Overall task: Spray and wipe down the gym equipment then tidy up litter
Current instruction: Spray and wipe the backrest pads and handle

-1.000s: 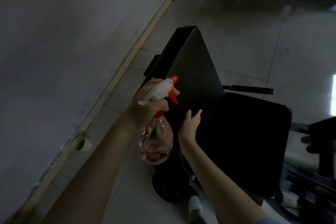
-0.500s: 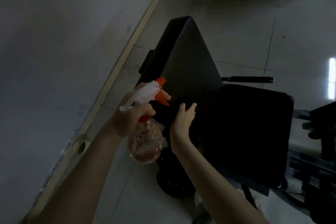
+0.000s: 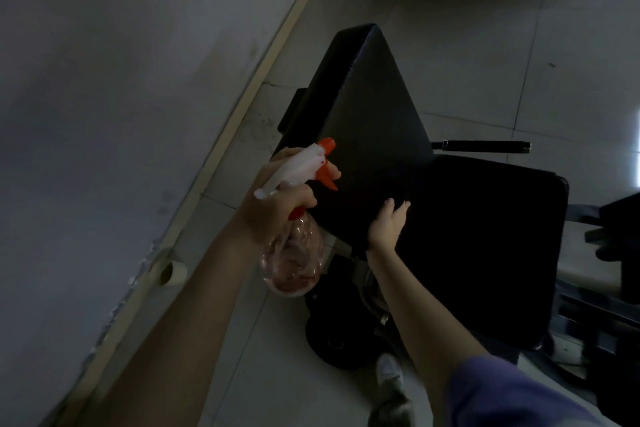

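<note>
1. Head view looks down on a black gym bench [image 3: 485, 236] standing on a pale tiled floor [image 3: 485, 45], its narrow backrest pad [image 3: 363, 107] running toward 12 o'clock and its wide seat pad toward 3 o'clock.
2. Left hand [image 3: 277, 198] grips the neck of a spray bottle [image 3: 294, 253], with a finger on the orange trigger; the orange nozzle points toward 2 o'clock at the backrest pad, just beside it.
3. The bottle's clear body hangs below the fist at 6 o'clock and holds a little pinkish liquid.
4. Right hand [image 3: 388, 225] lies flat on the near edge of the bench where the two pads meet, fingers straight and spread, at 3 o'clock from the bottle. In this dim light I cannot tell whether a cloth sits under it.
5. A purple sleeve [image 3: 512, 392] covers the right upper arm at 5 o'clock.
6. A black bar handle [image 3: 485, 146] sticks out from the bench toward 3 o'clock.
7. Under the bench at 6 o'clock sits a black round wheel [image 3: 332, 340], with a grey shoe [image 3: 389, 374] just below it.
8. A roll of tape [image 3: 169, 272] lies against the skirting of the grey wall [image 3: 104, 80], at 9 o'clock from the bottle.
9. More dark equipment [image 3: 616, 236] crowds the 3 o'clock edge, close to the seat pad.
</note>
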Available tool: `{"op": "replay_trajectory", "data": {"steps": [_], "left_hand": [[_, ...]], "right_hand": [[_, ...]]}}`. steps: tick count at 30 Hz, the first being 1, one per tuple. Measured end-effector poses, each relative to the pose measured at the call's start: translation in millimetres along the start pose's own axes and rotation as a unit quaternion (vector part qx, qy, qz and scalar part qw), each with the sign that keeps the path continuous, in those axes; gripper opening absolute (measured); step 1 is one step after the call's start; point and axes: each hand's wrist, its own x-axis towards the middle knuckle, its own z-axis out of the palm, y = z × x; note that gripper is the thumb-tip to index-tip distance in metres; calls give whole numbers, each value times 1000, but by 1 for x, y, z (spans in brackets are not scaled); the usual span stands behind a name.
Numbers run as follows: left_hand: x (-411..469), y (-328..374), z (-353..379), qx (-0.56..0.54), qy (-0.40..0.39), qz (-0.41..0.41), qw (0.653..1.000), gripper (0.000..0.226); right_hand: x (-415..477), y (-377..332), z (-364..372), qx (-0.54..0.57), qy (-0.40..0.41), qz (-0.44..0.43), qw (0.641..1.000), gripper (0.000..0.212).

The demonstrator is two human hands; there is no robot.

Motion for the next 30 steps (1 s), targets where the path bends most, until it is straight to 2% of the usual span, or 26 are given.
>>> {"op": "replay_trajectory", "data": {"steps": [2,3,4,6,8,10,12,15,19,23,25,27,30], "left_hand": [[-1,0,2,-8,17,-5,1000,34],[-1,1,3,-18,31,-8,999,32],[0,1,3,-23,35,-9,999,31],[2,-3,1,-15,22,5,1000,34],[4,-6,1,1,20,5,1000,37],[7,-9,5,4,33,9,999,36],[5,-9,11,15,53,29,998,36],[8,-10,15,46,77,35,995,34],[16,-18,23,28,115,-29,992,28],[-22,-12,57,112,171,94,974,38],[-39,-17,77,58,187,70,978,28],[-48,-31,100,-6,166,7,986,23],[-46,-60,137,5,93,-55,994,51]], "right_hand": [[-5,-9,6,20,30,100,994,59],[-13,-16,9,21,24,114,993,58],[-22,-21,12,16,2,88,996,58],[-38,-25,15,1,-56,-49,997,55],[-39,-20,12,-2,-83,-165,983,54],[-25,-14,7,-16,-80,-200,976,54],[-8,-12,5,-38,-71,-178,981,53],[16,-14,-3,-68,-42,-98,992,52],[27,-6,-20,-129,-53,-82,987,49],[32,6,-50,-152,-88,-69,982,41],[39,12,-68,-147,-100,-62,982,41],[45,19,-83,-145,-100,-66,982,42],[53,27,-98,-156,-80,-66,982,43]]}}
